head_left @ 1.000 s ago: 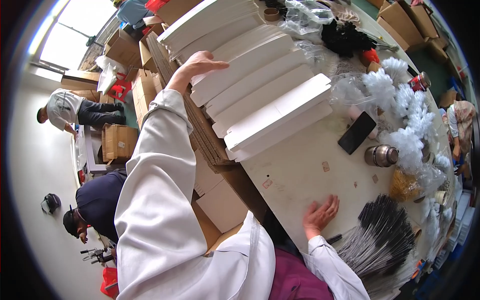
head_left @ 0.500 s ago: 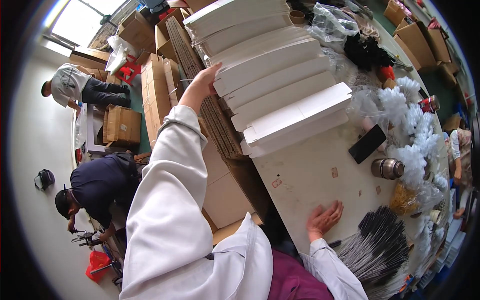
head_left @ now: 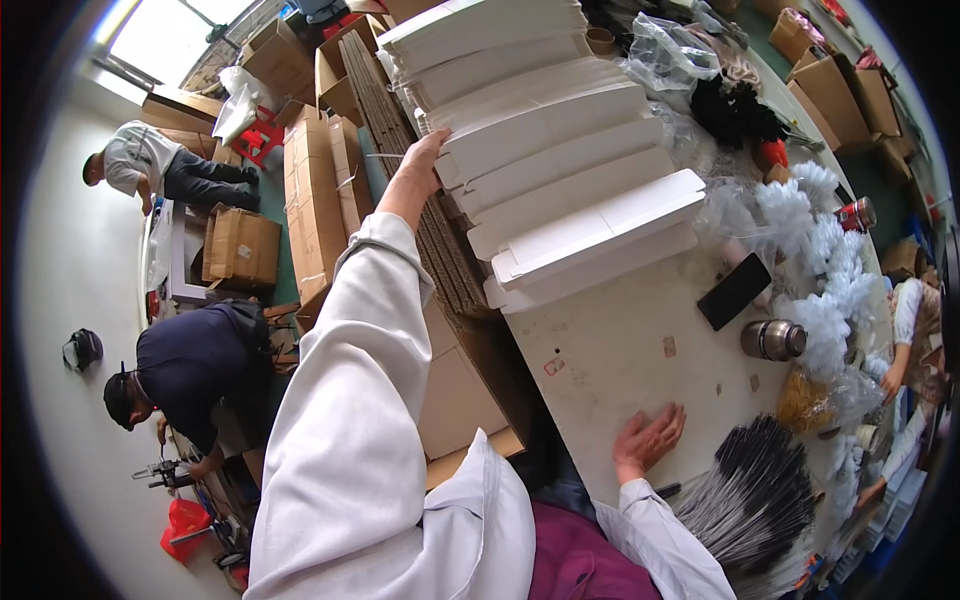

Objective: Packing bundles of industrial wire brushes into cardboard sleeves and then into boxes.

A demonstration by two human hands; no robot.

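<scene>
A row of flat white cartons (head_left: 560, 130) leans in overlapping layers across the upper middle of the table. The frontmost white carton (head_left: 605, 228) lies with its long face tilted up. My left hand (head_left: 422, 165) reaches out to the row's left ends and touches them; its fingers look stretched out, with the tips partly hidden against the cartons. My right hand (head_left: 650, 438) rests on the pale tabletop (head_left: 610, 350) with fingers apart and nothing in it. Beside it lies a bundle of thin black-and-grey bristle-like strands (head_left: 755, 490).
A black phone (head_left: 735, 291), a metal flask (head_left: 774, 340) and white fluffy bundles (head_left: 820, 250) sit along the right. Brown flattened cardboard (head_left: 440, 240) stands stacked left of the table. Two people (head_left: 200, 370) work at the left; another's arm (head_left: 900, 350) shows at far right.
My left hand has moved slightly right, and the left ends of the middle cartons have shifted a little right with it. My right hand has stayed in place.
</scene>
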